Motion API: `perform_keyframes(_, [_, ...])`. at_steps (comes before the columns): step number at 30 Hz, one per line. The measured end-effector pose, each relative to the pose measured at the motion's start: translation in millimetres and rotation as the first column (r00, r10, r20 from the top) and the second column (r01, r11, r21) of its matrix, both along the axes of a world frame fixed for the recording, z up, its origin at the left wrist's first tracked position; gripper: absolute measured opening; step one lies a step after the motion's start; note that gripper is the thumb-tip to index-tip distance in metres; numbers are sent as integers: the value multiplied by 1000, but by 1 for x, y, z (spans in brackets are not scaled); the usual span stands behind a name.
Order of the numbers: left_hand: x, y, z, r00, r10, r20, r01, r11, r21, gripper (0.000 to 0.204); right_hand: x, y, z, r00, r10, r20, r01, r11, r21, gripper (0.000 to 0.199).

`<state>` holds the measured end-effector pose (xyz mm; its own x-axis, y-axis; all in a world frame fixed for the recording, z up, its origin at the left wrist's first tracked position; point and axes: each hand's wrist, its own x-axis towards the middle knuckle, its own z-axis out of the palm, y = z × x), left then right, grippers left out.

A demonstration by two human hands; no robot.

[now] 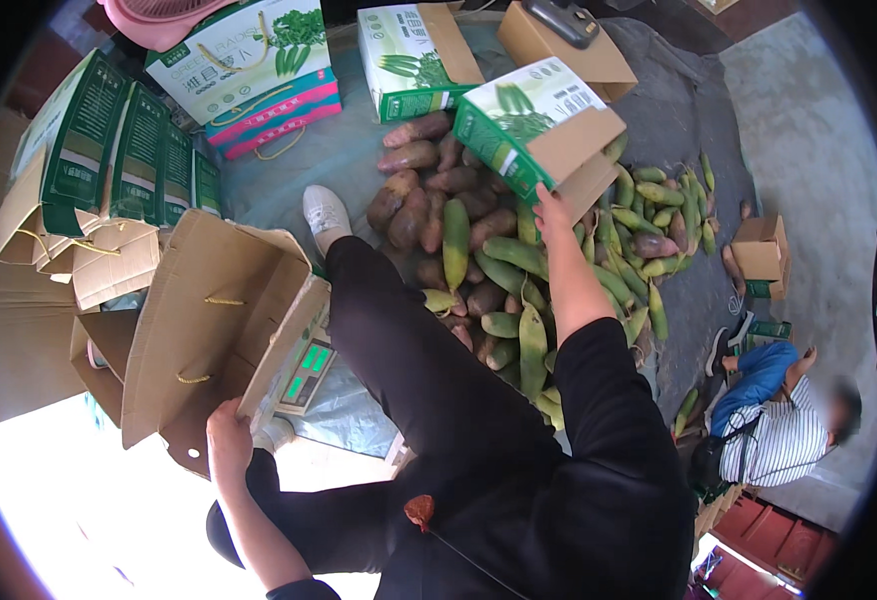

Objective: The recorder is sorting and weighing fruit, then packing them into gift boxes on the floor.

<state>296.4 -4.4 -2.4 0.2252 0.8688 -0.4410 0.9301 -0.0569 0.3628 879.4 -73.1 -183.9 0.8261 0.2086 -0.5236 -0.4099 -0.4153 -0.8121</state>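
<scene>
My left hand point(229, 440) is closed at the near edge of an open brown cardboard box point(174, 335) with yellow cord handles. The box stands over a scale point(308, 372) with a lit green display. My right arm reaches forward, and its hand point(555, 213) pinches the near edge of a white and green carton point(531, 110) with a brown flap raised. That carton sits on the far side of a heap of long green radishes point(534, 350). Reddish-purple root vegetables point(406, 210) lie to the left of the radishes.
Folded green cartons point(89, 150) stand at the left. Another white and green carton point(414, 55) and a brown box point(599, 60) stand at the back. A person in a striped shirt point(774, 445) sits at the right near a small box point(761, 250).
</scene>
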Motion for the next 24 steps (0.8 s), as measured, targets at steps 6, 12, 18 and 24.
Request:
perform_keyframes(6, [7,3,2,1000,-14,17,14,1000,-2,30,27,9,18,994,-90,-62,101,970,221,38])
perform_keyframes(12, [8,6,-4,1000,-2,29,3,1000,-15,31,44,39,30,915,-301,-269,393,815,425,23])
perform_keyframes(18, [16,8,6,1000,-12,25,12,1000,-24,33,-1,13,54,974,-222,32,173,835,522,25])
perform_keyframes(24, [13,8,3,999,18,42,-18,1000,-4,29,-30,-7,105,993,-48,111,-25,816,577,23])
